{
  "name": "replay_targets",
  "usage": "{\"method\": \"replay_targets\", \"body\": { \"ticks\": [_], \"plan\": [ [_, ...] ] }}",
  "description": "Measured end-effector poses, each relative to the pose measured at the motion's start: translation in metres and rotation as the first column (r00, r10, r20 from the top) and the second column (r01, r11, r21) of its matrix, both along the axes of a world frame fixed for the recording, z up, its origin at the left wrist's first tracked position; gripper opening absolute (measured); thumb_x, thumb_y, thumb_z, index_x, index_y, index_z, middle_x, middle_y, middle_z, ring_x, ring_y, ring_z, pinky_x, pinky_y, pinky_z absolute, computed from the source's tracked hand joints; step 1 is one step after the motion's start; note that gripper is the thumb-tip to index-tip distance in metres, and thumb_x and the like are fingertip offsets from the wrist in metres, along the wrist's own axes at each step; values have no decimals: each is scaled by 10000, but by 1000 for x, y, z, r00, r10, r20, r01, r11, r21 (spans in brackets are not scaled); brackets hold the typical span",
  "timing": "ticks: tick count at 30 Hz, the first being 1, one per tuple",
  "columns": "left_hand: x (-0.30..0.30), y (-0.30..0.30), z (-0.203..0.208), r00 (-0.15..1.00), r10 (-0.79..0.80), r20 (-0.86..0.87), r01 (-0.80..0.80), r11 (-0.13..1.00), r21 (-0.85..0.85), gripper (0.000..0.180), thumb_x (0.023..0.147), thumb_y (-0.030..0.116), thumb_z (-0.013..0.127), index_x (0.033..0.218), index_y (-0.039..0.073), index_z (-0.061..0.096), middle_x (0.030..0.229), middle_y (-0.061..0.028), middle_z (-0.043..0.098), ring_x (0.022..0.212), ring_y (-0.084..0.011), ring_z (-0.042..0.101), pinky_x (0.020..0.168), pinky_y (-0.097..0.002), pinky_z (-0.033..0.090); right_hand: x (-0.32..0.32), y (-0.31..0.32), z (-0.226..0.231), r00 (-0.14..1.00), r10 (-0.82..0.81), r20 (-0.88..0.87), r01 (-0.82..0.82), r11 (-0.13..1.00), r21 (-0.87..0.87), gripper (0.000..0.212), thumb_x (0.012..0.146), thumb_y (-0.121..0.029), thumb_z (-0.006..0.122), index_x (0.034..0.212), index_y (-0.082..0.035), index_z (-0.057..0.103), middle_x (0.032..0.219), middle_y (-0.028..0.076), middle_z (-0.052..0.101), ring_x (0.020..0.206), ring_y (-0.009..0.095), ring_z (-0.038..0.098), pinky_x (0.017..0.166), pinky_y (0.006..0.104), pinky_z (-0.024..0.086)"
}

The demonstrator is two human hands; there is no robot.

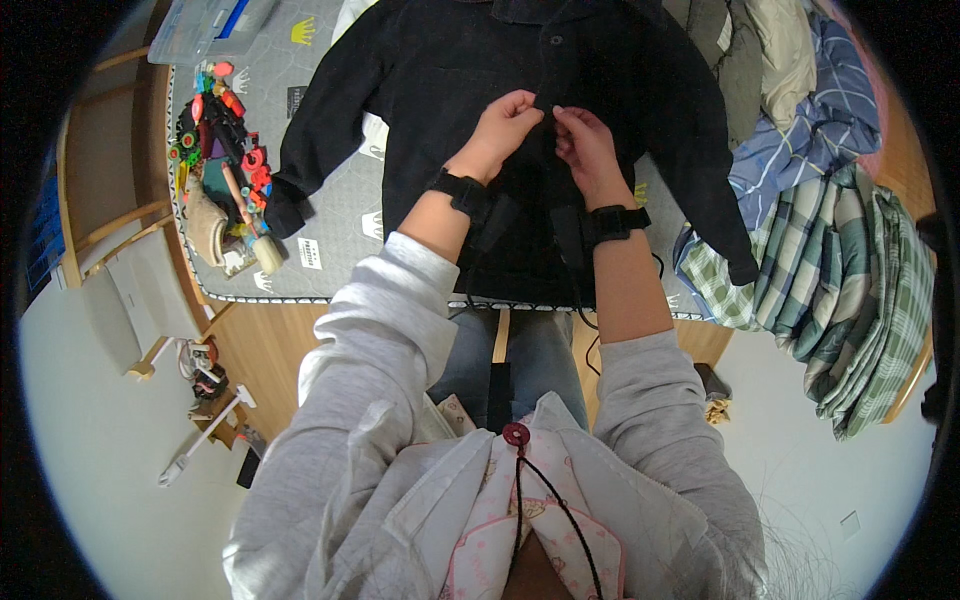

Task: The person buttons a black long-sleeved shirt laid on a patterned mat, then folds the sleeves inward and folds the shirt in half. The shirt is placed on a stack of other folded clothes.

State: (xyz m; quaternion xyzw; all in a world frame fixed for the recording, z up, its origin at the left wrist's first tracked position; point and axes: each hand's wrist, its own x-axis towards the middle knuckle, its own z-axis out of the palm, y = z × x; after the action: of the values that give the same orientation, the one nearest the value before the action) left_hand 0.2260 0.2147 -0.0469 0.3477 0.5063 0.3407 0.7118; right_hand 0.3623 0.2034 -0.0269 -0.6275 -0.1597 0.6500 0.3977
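Observation:
A black long-sleeved button-up shirt (440,75) lies spread out on a grey patterned mat, its collar at the far edge and its sleeves out to both sides. Over its front placket, my left hand (503,130) pinches the dark cloth between thumb and fingers. Just to the right, my right hand (587,148) also pinches the placket edge, with a small gap between the two hands. A button (556,41) shows higher up near the collar. Whether a button sits between my fingertips is too small to tell. Black straps with small devices circle both wrists.
The grey mat (335,215) shows around the shirt. Small colourful toys and tools (225,150) are heaped at its left, below a clear plastic box (205,35). Folded plaid cloth (840,270) and blue checked fabric (815,120) pile at the right. A black cable (590,350) hangs by my right forearm.

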Motion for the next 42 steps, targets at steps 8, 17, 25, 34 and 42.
{"method": "replay_targets", "body": {
  "ticks": [8,17,25,34,42],
  "plan": [
    [-9,-9,5,999,33,16,-34,998,59,186,840,96,591,1024,69,579,878,27,582,813,-66,532,723,-206,425,9,-18,-10,998,-63,-22,62,998,-30,184,883,-251,524,821,-78,540,672,5,507,550,99,434,504,228,350],
    [-24,-21,-16,1000,14,-13,-15,990,-141,178,889,128,500,1013,49,601,904,-14,619,817,-94,572,736,-214,459,13,-41,-15,988,-143,51,141,990,26,214,892,-243,502,768,-72,531,626,-2,498,509,85,412,461,232,314],
    [-20,-53,-50,908,-247,-338,228,969,-96,279,872,113,493,1125,25,574,955,-29,616,838,-96,556,733,-216,443,11,-68,-21,969,187,162,-202,976,76,210,882,-213,518,799,-38,598,611,12,526,487,66,418,453,202,329],
    [-12,-62,-52,945,-262,-196,227,956,-186,403,875,87,444,1273,24,444,1271,-126,475,1138,-225,456,947,-290,354,-3,-109,-39,804,453,385,-486,874,-14,346,884,-110,492,1223,-43,475,770,79,611,610,135,555,564,261,467],
    [-5,-63,-65,888,-370,-274,338,928,-159,437,875,115,458,1302,37,409,1298,-131,450,1179,-232,430,966,-298,344,22,-105,-43,796,286,534,-378,923,69,332,896,-126,474,1211,-38,415,840,96,615,647,156,573,592,280,475]
  ]
}}
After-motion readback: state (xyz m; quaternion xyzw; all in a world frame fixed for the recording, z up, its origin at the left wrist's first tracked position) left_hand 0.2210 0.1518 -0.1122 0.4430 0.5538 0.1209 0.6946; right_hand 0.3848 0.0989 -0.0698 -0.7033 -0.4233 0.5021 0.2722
